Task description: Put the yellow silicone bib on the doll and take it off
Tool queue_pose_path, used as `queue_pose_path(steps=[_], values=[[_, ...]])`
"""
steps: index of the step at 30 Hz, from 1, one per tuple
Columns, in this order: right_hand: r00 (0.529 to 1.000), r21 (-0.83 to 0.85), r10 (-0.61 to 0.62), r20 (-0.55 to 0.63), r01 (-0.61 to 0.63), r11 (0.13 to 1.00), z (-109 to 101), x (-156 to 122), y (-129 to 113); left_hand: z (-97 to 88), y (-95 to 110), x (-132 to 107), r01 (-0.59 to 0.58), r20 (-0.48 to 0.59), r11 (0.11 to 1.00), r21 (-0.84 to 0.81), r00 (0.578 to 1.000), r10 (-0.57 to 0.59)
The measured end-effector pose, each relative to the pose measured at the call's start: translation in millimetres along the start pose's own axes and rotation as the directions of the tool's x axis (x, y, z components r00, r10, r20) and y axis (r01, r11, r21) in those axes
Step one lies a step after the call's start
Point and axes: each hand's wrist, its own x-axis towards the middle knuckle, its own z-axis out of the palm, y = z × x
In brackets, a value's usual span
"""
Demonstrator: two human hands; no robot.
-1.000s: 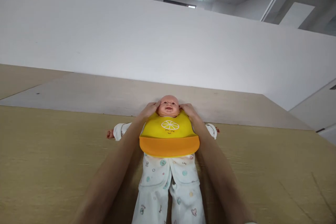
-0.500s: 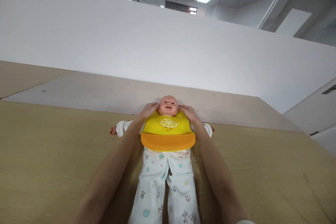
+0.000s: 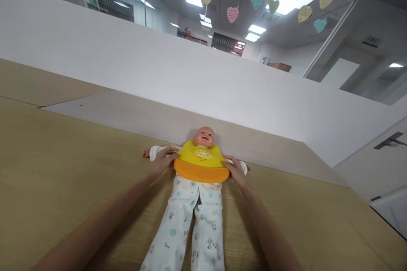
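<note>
A baby doll (image 3: 205,136) in white printed clothes lies face up with its arms spread. On its chest lies a yellow bib (image 3: 187,150) with a white citrus-slice print and an orange pocket (image 3: 202,172) along the bottom. My left hand (image 3: 163,159) is at the bib's left edge, just above the pocket, thumb and fingers closed on the rim. Opposite it, my right hand (image 3: 235,170) has its fingers and thumb at the right edge. Both hands partly cover the doll's sleeves. The doll's feet are out of view.
Beneath the doll is a tan padded surface (image 3: 79,169), with a pale strip (image 3: 260,142) behind its head. A white wall (image 3: 159,72) rises beyond, topped by glass with heart-shaped notes (image 3: 232,14). A white door with a handle (image 3: 389,140) is at right.
My hands have moved from beside the doll's neck down and outward to the bib's lower side edges. The camera has tilted up, bringing the heart-shaped notes into view.
</note>
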Motion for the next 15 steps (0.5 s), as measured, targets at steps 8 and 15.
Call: queue_pose_path(steps=[8,15], values=[[0.996,0.146,-0.033,0.086,0.020,0.989,-4.0,-19.2,15.8,-7.6,-23.0,-27.1,-0.042,0.257,0.994,-0.101,0.964,0.067],[0.956,0.215,-0.087,0.281,0.025,0.976,-5.5,-24.1,30.1,-10.7,-28.9,-25.5,-0.081,0.306,0.994,-0.069,0.947,0.098]])
